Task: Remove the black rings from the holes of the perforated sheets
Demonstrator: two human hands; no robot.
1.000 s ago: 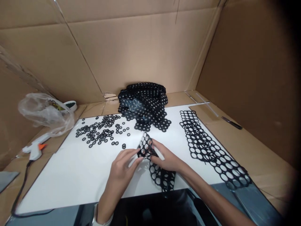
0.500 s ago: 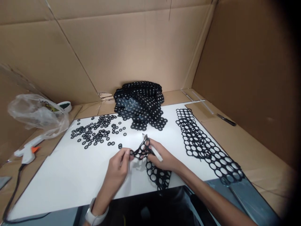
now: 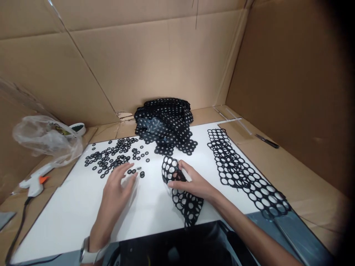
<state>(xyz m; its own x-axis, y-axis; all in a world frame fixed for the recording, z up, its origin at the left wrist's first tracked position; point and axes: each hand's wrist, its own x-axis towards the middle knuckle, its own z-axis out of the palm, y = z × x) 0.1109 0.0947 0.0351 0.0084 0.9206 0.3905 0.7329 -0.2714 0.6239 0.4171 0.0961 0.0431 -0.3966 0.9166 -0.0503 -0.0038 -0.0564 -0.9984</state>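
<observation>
My left hand is over the white board, thumb and fingers apart with nothing between them. Just off its fingertips is a small, blurred black ring; whether it is falling or lying there I cannot tell. Scattered small black rings cover the board beyond this hand. My right hand grips a black mesh strip of joined rings, whose lower end hangs toward me. A white stick-like tool is also held in that hand; its tip is hidden behind the mesh.
A heap of black perforated mesh stands at the back. Another ring mesh lies on the right, near a knife. On the left are a glue gun, a plastic bag and a white bowl. Cardboard walls surround the board.
My left hand has let go of the mesh, moved left toward the scattered rings and opened. In my right hand the mesh now spreads upward, covering the white tool's tip.
</observation>
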